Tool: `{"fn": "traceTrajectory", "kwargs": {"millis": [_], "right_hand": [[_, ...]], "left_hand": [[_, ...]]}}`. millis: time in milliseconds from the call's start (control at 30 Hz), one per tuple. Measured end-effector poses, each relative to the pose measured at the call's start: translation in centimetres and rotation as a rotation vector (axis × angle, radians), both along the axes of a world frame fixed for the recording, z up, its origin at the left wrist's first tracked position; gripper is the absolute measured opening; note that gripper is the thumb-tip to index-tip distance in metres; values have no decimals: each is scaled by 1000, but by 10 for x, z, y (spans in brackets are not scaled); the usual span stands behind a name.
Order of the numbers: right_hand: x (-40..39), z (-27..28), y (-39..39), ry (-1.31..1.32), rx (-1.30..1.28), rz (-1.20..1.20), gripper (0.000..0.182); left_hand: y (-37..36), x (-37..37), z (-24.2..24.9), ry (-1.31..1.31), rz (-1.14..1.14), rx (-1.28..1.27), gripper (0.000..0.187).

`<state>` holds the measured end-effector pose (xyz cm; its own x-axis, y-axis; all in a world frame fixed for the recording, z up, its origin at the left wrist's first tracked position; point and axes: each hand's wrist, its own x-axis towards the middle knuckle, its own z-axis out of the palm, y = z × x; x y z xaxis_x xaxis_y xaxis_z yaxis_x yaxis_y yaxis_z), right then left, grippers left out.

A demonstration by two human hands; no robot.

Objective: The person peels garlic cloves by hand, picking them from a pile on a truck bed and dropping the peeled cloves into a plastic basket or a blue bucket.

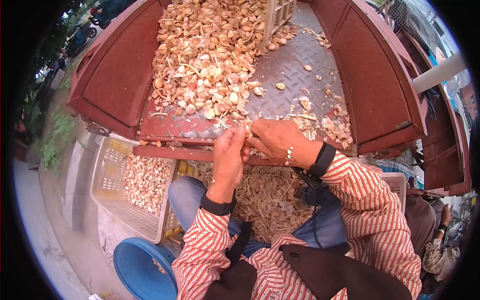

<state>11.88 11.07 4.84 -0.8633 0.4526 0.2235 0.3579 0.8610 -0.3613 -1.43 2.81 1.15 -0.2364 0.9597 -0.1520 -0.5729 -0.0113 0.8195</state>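
My left hand [228, 157] and my right hand [282, 141] meet over the front edge of a red cart bed [175, 137]. The fingers of both are closed in a pinch around a piece of garlic [246, 123], mostly hidden by the fingertips. Just beyond my hands lies a large heap of garlic cloves [215, 65], many still in loose papery skin. To the right of my fingers, peeled skins and stem bits [336, 125] are scattered on the patterned metal floor [285, 62].
A plastic crate [277, 20] stands tilted at the heap's far side. Below left, a pale crate [107, 172] holds many cloves [145, 180]. A blue bucket [137, 270] sits nearer. Garlic skins [270, 200] cover the ground between my knees. Another person's arm [444, 220] shows far right.
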Motion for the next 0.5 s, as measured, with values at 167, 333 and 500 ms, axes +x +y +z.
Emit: {"fn": "traceTrajectory", "kwargs": {"millis": [167, 333, 500], "right_hand": [[-7, 3, -6, -128, 78, 0, 28], [-2, -13, 3, 61, -5, 198, 28], [10, -2, 39, 59, -467, -138, 23]], "left_hand": [[-11, 0, -2, 7, -37, 1, 11], [-19, -5, -1, -241, -115, 7, 10], [-44, -9, 34, -456, -219, 54, 18]]}}
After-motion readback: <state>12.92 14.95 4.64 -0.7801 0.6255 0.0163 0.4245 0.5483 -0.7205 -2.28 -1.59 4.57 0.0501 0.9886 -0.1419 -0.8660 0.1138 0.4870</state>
